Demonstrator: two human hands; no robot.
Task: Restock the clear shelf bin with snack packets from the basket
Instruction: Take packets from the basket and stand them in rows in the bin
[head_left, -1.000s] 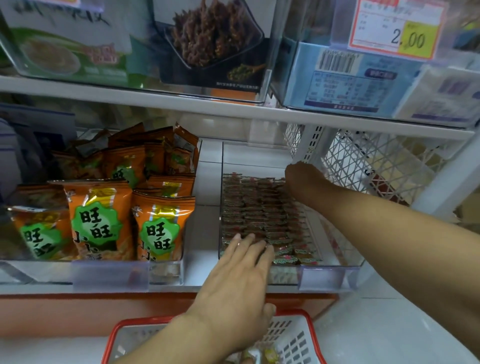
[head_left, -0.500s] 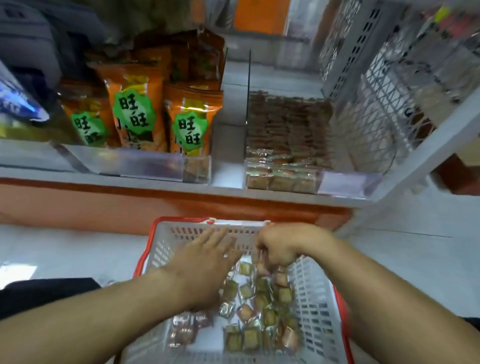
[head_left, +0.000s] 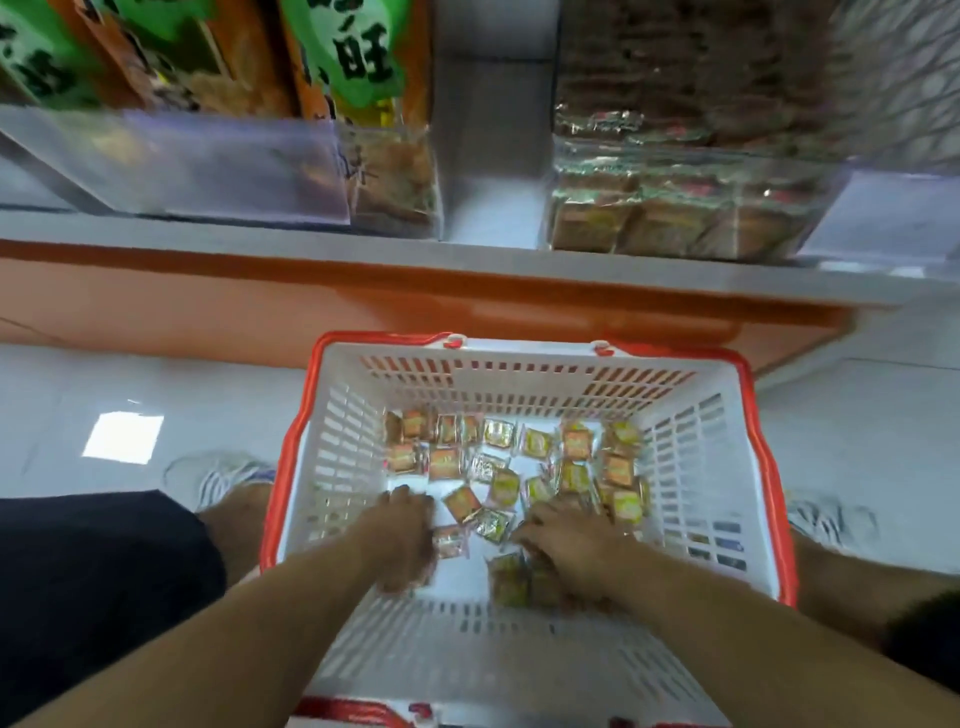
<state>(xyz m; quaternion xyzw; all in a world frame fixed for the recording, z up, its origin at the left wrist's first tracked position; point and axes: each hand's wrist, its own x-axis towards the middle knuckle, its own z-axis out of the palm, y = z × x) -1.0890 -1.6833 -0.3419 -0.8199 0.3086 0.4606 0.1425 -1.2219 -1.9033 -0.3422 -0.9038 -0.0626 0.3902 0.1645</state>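
Snack packets (head_left: 506, 486), small square foil-wrapped pieces, were seen scattered loose across the floor of the white, red-rimmed basket (head_left: 691, 467), most of them toward its far wall and right side. Both hands were lowered into the basket at its near end. The left hand (head_left: 402, 540) was curled downward beside a packet near the basket's left wall; whether anything was actually gripped could not be told through the blur. The right hand (head_left: 566, 545) was spread low over a small heap of packets toward the basket's near right, fingers bent among them, though a firm hold could not be confirmed either.

Beyond the basket's far rim, on the white shelf (head_left: 488, 208) above the orange base, the clear shelf bin (head_left: 691, 208) was seen already well filled with rows of the same brownish packets. Farther left of the basket's far rim, orange bags (head_left: 358, 67) were ranged behind another clear front.

The packets were judged light and slightly crinkly, their glossy wrappers likely to be slippery and to slide over one another when stacked. Several could probably be gathered at once if scooped from beneath or pinched by the flat faces, rather than by the thin sealed edges, and pressed only gently in case the contents were crushed.
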